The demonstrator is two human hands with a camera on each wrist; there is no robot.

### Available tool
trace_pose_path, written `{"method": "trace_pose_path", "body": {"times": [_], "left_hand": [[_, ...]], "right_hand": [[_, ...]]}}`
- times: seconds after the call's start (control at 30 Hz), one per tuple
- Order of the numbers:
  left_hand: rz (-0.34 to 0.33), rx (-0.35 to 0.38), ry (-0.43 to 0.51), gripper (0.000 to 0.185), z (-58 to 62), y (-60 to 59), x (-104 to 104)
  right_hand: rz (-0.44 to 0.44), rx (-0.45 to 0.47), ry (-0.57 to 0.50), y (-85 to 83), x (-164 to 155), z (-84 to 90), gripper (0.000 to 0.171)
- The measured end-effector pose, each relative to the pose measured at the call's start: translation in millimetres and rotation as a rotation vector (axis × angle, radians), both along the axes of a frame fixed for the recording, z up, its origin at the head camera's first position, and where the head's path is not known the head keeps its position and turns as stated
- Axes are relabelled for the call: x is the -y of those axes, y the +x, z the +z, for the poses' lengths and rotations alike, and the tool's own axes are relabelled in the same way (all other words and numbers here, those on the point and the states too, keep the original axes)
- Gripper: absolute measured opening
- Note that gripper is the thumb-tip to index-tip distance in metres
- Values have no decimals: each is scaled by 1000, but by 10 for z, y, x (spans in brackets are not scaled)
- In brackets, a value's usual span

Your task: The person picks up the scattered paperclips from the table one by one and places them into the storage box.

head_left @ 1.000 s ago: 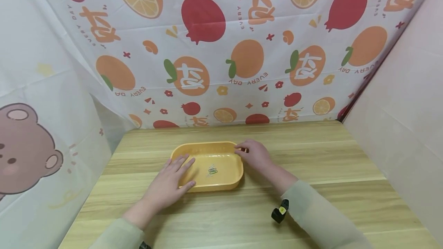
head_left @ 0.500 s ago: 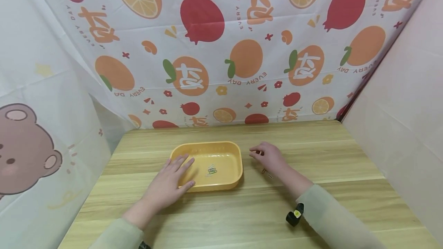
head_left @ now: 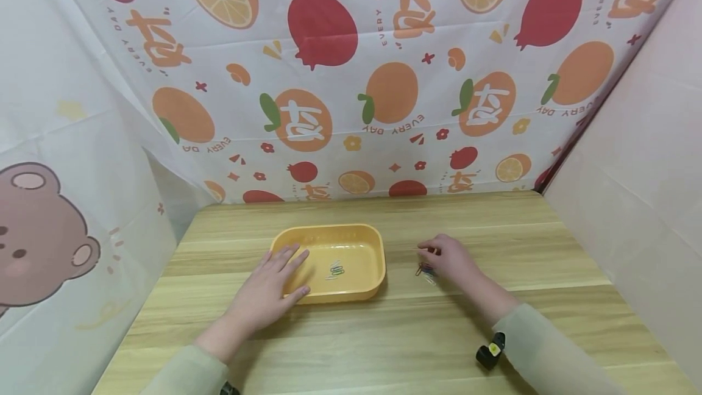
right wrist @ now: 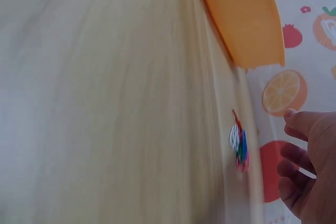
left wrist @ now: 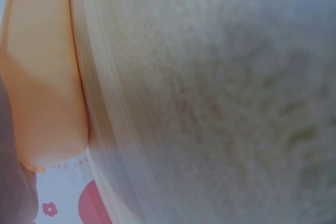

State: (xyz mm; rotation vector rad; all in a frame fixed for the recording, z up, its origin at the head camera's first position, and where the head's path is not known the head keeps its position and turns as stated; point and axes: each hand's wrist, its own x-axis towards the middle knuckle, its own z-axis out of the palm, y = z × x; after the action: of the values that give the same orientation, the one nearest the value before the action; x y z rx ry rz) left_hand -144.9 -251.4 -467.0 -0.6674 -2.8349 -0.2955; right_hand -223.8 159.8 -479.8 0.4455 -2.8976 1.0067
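Blurring: the left wrist view is almost all soft sleeve fabric, with only a strip of the yellow tray at its left edge.
Cut off: the right wrist view shows only one corner of the tray and the fingertips of the right hand.
Hard to make out: the paper clips are too small to count; those on the table look like perhaps four or five, bunched together.
Trays: one, yellow, rounded, on the wooden table.
Clip groups: two; a few clips in the tray, and a coloured cluster on the table, well right of the tray.
Left hand: fingers straight and spread, lying flat over the tray's near left rim.
Right hand: fingers loosely curled, just above the table cluster; whether they pinch a clip cannot be told.
Hands: two, in pale green sleeves.
Backdrop: fruit-print sheet behind, bear print at left.
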Motion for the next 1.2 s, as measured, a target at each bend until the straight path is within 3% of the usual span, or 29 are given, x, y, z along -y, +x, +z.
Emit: {"method": "trace_pose_path", "body": {"times": [0.6, 0.97, 1.2], "left_hand": [[9, 18, -3, 75, -4, 3, 1], [13, 16, 1, 75, 12, 11, 1], [12, 17, -6, 75, 14, 0, 4]], "right_hand": [[28, -44, 79, 38, -154, -161, 22], [156, -59, 99, 17, -138, -181, 13], [262, -118, 174, -6, -139, -202, 13]]}}
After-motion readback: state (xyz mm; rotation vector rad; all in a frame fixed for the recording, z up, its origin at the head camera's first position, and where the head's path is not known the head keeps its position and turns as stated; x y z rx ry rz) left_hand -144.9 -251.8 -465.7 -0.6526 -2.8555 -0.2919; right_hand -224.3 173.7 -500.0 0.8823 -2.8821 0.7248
